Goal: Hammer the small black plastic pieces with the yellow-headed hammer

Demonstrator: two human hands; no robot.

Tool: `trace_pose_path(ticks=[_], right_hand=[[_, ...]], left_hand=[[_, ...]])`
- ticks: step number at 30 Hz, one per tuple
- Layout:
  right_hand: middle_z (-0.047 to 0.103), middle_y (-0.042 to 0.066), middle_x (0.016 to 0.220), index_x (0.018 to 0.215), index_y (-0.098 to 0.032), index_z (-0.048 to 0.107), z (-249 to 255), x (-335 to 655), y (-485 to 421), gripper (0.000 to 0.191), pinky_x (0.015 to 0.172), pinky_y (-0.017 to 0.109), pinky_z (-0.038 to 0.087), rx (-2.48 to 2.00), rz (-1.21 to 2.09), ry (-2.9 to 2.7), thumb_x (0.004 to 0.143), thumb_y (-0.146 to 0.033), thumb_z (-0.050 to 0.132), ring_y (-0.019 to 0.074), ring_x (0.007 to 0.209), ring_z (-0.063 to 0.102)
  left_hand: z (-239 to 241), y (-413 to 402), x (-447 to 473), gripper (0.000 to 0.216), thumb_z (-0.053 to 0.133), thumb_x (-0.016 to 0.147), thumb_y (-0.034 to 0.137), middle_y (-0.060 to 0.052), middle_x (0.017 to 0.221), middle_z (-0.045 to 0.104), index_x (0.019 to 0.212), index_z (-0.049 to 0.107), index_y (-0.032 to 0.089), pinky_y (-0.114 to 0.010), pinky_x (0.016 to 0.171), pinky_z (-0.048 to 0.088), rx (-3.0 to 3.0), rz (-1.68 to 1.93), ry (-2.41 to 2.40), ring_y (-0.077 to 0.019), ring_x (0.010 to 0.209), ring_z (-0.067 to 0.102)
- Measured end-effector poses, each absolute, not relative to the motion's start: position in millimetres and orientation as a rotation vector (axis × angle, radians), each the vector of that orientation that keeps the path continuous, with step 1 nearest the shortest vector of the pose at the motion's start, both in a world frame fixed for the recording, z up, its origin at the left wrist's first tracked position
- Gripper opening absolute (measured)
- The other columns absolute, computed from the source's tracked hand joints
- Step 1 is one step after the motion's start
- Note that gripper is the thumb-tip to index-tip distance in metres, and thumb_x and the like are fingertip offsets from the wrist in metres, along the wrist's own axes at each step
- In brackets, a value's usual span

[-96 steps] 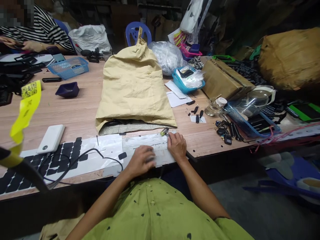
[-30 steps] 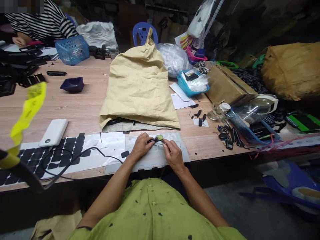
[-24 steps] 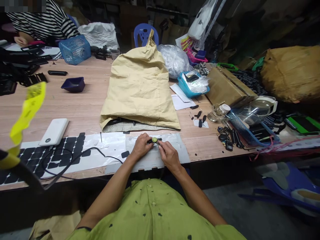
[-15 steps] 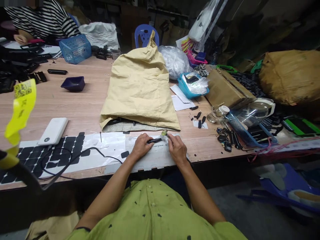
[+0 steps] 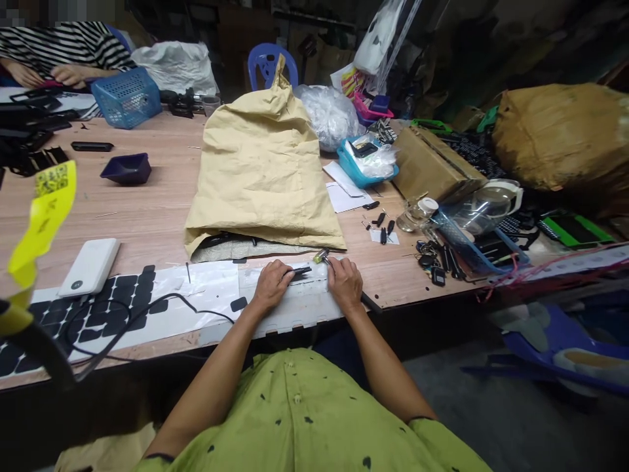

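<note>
Wood table (image 5: 147, 216) fills mid view. Tan sack (image 5: 260, 170) lies ctr, tied top twd 12. Power bank (image 5: 89, 267) at 9, just beside the panel (image 5: 113, 308). Black cable (image 5: 147, 308) loops over the panel at 8. Yellow tag (image 5: 44, 216) hangs close to the lens at 9. Navy tray (image 5: 126, 168) at 10, w/ blue basket (image 5: 126, 98) beyond it, near a striped sleeve (image 5: 63, 46) at 11. White bag (image 5: 174, 65) & blue chair (image 5: 268, 62) at 12. Clear bag (image 5: 329, 111) at 1, just behind the sack. Blue tub (image 5: 366, 164), papers (image 5: 346, 190) & box (image 5: 427, 164) at 2. Jar (image 5: 415, 213), jug (image 5: 491, 200) & black bits (image 5: 432, 262) at 3. Brown bundle (image 5: 560, 137) far out at 2.
</note>
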State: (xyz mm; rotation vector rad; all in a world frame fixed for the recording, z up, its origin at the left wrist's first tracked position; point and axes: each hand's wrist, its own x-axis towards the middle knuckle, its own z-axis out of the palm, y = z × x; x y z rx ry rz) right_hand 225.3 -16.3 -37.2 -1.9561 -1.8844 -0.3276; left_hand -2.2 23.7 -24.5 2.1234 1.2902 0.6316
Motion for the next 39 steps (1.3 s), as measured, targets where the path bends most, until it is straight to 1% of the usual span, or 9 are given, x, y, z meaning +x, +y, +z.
trace_pose_path(ticks=[7,12,16,21,26,28,31,34,39], right_hand=[[0.061,0.008,0.091,0.115,-0.022,0.072,-36,222,-14,0.027,0.073,0.032,0.036,-1.961,-0.378,-1.879,0.096,-0.02,0.052,0.0227,0.086,0.05],[0.061,0.008,0.093,0.116,-0.022,0.072,-35,220,-13,0.028,0.073,0.033,0.036,-1.977,-0.358,-1.877,0.097,-0.021,0.051,0.0233,0.087,0.05],[0.06,0.008,0.093,0.118,-0.022,0.071,-35,220,-13,0.029,0.073,0.032,0.036,-1.981,-0.323,-1.874,0.096,-0.021,0.05,0.0236,0.087,0.049],[0.06,0.009,0.094,0.117,-0.022,0.07,-35,220,-13,0.028,0.074,0.033,0.036,-1.979,-0.308,-1.882,0.096,-0.021,0.052,0.0236,0.088,0.049],[0.06,0.008,0.094,0.119,-0.022,0.07,-36,219,-13,0.028,0.074,0.032,0.036,-1.973,-0.313,-1.885,0.096,-0.021,0.052,0.0234,0.088,0.05],[0.06,0.008,0.093,0.118,-0.022,0.07,-36,218,-13,0.028,0.073,0.032,0.035,-1.971,-0.314,-1.883,0.096,-0.02,0.052,0.0233,0.088,0.05],[0.06,0.008,0.092,0.116,-0.022,0.071,-37,217,-12,0.027,0.072,0.032,0.034,-1.97,-0.328,-1.874,0.095,-0.019,0.053,0.0231,0.087,0.05],[0.061,0.007,0.091,0.114,-0.022,0.072,-38,216,-11,0.026,0.073,0.032,0.035,-1.961,-0.372,-1.862,0.094,-0.019,0.055,0.0229,0.086,0.05],[0.061,0.007,0.09,0.113,-0.021,0.072,-39,215,-9,0.027,0.073,0.032,0.036,-1.956,-0.403,-1.859,0.092,-0.017,0.055,0.0229,0.086,0.05]], left_hand=[[-16,23,-5,0.026,0.051,0.099,0.033,-0.005,0.096,0.065,0.097,0.075,0.024,-0.04,0.093,0.047,2.093,0.584,1.279,-0.0237,0.097,0.057],[-3,-18,-17,0.016,0.072,0.089,0.041,-0.006,0.133,0.063,0.097,0.08,0.03,-0.046,0.109,0.044,2.109,0.499,0.964,-0.0276,0.124,0.054],[-2,-53,-22,0.016,0.085,0.076,0.031,-0.005,0.151,0.055,0.091,0.082,0.031,-0.055,0.121,0.035,2.245,0.355,0.826,-0.0336,0.142,0.044],[-2,-70,-16,0.024,0.086,0.073,0.02,-0.008,0.158,0.051,0.094,0.081,0.029,-0.064,0.122,0.031,2.385,0.255,0.895,-0.0395,0.148,0.04],[5,-64,-19,0.037,0.095,0.061,0.032,-0.012,0.155,0.053,0.095,0.081,0.027,-0.064,0.119,0.036,2.306,0.306,0.853,-0.0451,0.144,0.043],[7,-47,-24,0.032,0.089,0.07,0.041,-0.011,0.141,0.064,0.097,0.08,0.027,-0.057,0.112,0.047,2.17,0.425,0.893,-0.0381,0.134,0.055],[14,-2,-29,0.025,0.069,0.088,0.039,-0.01,0.116,0.073,0.106,0.074,0.022,-0.044,0.092,0.059,1.866,0.661,1.312,-0.0268,0.107,0.068],[24,51,-31,0.025,0.063,0.088,0.03,-0.014,0.106,0.073,0.107,0.071,0.016,-0.048,0.092,0.057,1.629,0.769,1.957,-0.0312,0.104,0.068],[38,101,-25,0.028,0.065,0.085,0.035,-0.021,0.12,0.068,0.104,0.071,0.014,-0.05,0.091,0.055,1.403,0.52,2.334,-0.0394,0.113,0.066]])
